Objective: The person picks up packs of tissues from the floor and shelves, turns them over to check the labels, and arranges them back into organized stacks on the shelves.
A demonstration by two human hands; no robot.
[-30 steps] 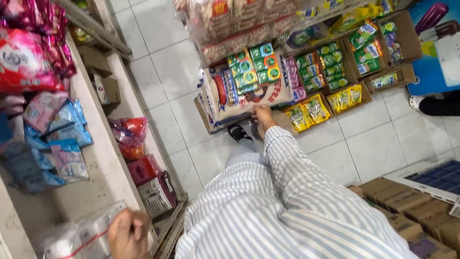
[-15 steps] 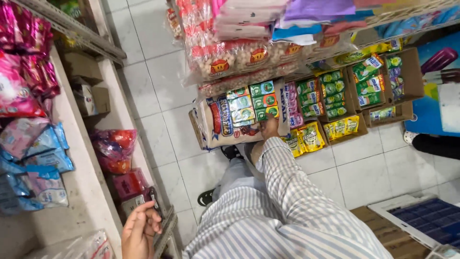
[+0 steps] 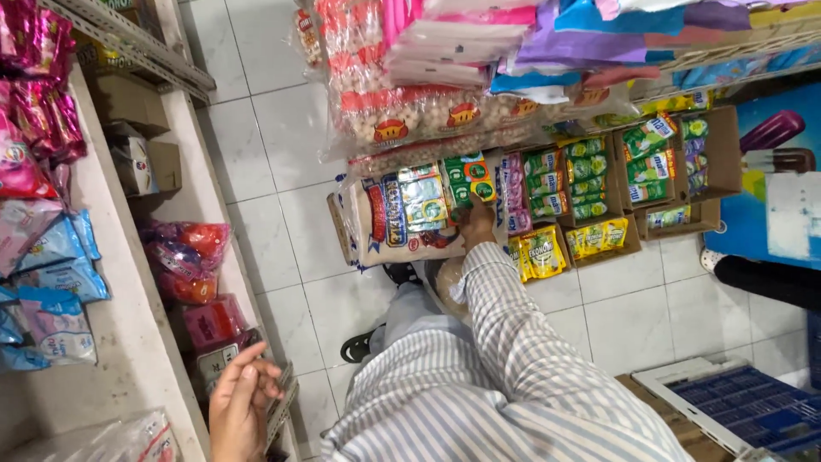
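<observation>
Along the left edge of the frame, pink foil packets (image 3: 38,94) hang above pale blue and pink soft packs (image 3: 51,274) lying on a grey shelf (image 3: 128,342). Just right of that shelf, lower down, sit a red-and-orange plastic bag (image 3: 184,257) and a magenta box (image 3: 214,321).

At the lower left of the frame the left hand (image 3: 239,406) is raised beside the shelf edge, fingers (image 3: 256,376) loosely curled and holding nothing; it touches no pack.

In the middle of the frame the right arm, in a blue-and-white striped sleeve (image 3: 522,342), reaches up the picture to the right hand (image 3: 476,227). That hand rests on the green and white small packets (image 3: 453,184) stacked on a large white sack (image 3: 398,227) that stands on the tiled floor (image 3: 274,145). Whether the fingers are closed around a packet cannot be told. A black sandal (image 3: 359,345) shows below the sack.

Above, in the upper middle, clear bags of round pale snacks (image 3: 402,111) hang from a rack.

To the right, cardboard boxes (image 3: 714,162) hold green packets (image 3: 590,180) and yellow packets (image 3: 599,235). At the lower right lies a blue crate (image 3: 744,406).
</observation>
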